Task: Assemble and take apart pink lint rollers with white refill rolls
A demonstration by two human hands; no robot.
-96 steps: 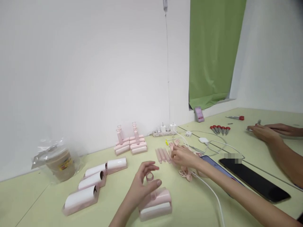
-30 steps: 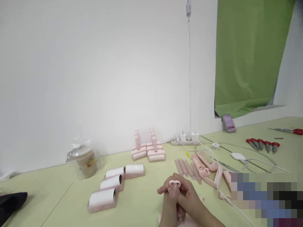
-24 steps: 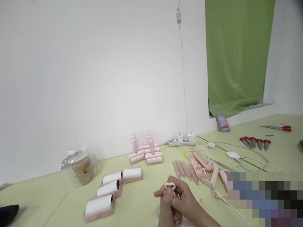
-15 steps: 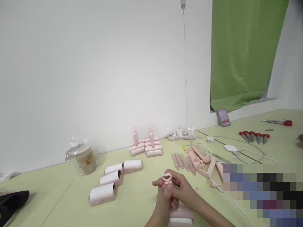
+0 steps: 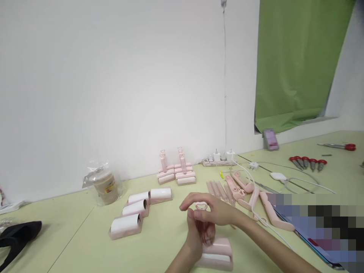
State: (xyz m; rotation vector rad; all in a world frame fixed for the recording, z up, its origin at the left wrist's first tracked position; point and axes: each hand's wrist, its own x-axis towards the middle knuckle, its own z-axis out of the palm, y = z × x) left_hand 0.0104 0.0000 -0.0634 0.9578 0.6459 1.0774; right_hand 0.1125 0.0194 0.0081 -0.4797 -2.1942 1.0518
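Observation:
A pink lint roller [image 5: 218, 246] stands on the table in front of me, its white paper roll showing along the lower front. My left hand [image 5: 195, 239] is closed around its upright handle. At the top of the handle a pink heart-shaped loop [image 5: 201, 206] sticks up between my hands. Over and behind the loop arches my right hand [image 5: 217, 210], thumb and forefinger apart; whether the thumb touches the handle or my left thumb I cannot tell. Beyond my right hand lie several translucent pink tubes [image 5: 218, 190] and curved pink handle pieces [image 5: 273, 212].
White paper rolls [image 5: 126, 224] in pink covers lie left. Several lint rollers [image 5: 186, 178] stand by the wall, near a power strip [image 5: 218, 163]. A bagged cup [image 5: 105, 187] is back left. Right are a white cable [image 5: 267, 227], red-handled tools [image 5: 313, 163] and a phone [image 5: 315, 246].
My right hand has loosened from the top of the handle, its fingers lifting and spreading above the loop. My left hand keeps its grip. The view has shifted slightly.

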